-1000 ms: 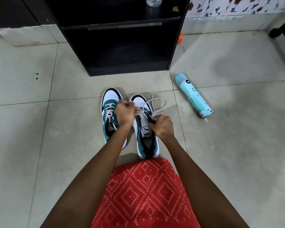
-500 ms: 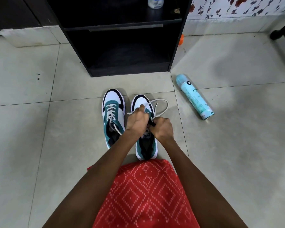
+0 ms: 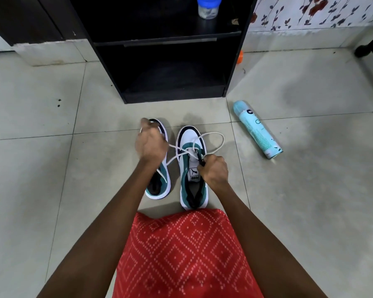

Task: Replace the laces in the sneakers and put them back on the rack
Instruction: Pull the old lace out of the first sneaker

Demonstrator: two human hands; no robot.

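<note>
**A:** Which step is the person on?

**B:** Lacing, by the look of it. The left hand (image 3: 151, 145) is fisted round one end of the lace (image 3: 221, 143), with the tip poking out above the knuckles. It hangs over the toe of the left shoe (image 3: 159, 187) and hides most of it. From that fist the lace runs taut to the right into the low eyelets of the right shoe (image 3: 192, 191). There it crosses and throws a slack loop out past the toe.

**A:** And the other hand?

**B:** The right hand (image 3: 213, 171) is curled tight at the eyelet row, pinching where the loop comes back. It looks like lace, though whether the shoe's dark edge is in the pinch too cannot be told.

**A:** So what does the next move call for?

**B:** Probably drawing the slack through, then feeding a free end into the next eyelet up. That wants a fine pinch on the tip and a firm hold on the shoe, or it may skid on the floor (image 3: 37, 168). The upper eyelets look unthreaded, so this shoe seems far from done.

**A:** Room to work?

**B:** Wide tile stretches left of the left hand. Ahead of both hands stands the rack (image 3: 172, 96), its base edge near the toes and its low bay facing them — a short carry once the lacing is finished. A jar (image 3: 208, 8) sits on the shelf above. To the right of the right hand a can (image 3: 256, 130) lies on its side, well apart. The loop reaches toward it without touching.
</note>
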